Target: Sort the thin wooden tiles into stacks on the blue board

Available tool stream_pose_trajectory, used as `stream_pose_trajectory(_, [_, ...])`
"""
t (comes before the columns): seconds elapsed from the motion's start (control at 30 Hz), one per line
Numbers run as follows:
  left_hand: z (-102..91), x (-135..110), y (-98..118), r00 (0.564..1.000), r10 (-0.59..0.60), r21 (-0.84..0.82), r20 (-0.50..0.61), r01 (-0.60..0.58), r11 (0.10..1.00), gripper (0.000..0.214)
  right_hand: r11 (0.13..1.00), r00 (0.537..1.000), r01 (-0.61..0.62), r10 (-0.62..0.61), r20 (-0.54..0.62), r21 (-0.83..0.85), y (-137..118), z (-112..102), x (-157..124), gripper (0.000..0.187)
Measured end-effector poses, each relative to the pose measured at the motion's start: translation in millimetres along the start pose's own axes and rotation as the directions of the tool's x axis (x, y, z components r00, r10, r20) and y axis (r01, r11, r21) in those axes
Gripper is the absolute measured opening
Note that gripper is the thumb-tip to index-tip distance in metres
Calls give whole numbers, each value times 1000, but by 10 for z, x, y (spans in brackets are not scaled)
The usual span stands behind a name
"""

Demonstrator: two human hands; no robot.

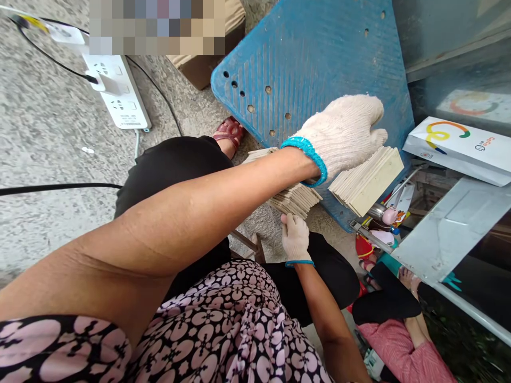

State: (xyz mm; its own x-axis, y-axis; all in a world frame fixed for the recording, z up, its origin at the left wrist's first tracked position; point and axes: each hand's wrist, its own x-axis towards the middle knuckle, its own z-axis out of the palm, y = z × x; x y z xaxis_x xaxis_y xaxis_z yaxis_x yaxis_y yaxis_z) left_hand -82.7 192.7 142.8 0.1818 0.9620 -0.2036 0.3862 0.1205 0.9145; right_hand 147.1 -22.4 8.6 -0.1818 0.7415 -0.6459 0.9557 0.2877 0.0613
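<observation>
My left hand (341, 133), in a white knitted glove with a blue cuff, reaches over the blue ribbed plastic board (319, 69). Its thumb stands apart from its fingers, and nothing shows in the gap. Just below it, a stack of thin pale rectangular pieces (367, 181) stands on edge at the board's rim. Closer to my body, my right hand (295, 238), gloved the same way, grips the near end of a second stack of thin pieces (297, 201). My left forearm covers part of that stack; more pale pieces (257, 154) show beyond the forearm.
A white power strip (115, 90) with plugs and cables lies on the rough concrete floor at left. A cardboard box (195, 69) is behind it. At right are a white printed box (459, 149), a metal sheet (447, 229) and a seated person in a pink top (403, 346).
</observation>
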Motion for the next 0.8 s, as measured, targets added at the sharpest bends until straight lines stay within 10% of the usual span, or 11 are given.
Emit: stream_pose_trajectory(0.8, [149,23,-33,995,-17,72,100,10,997,27,964,993,-40,10,114,263,181,47,150,32])
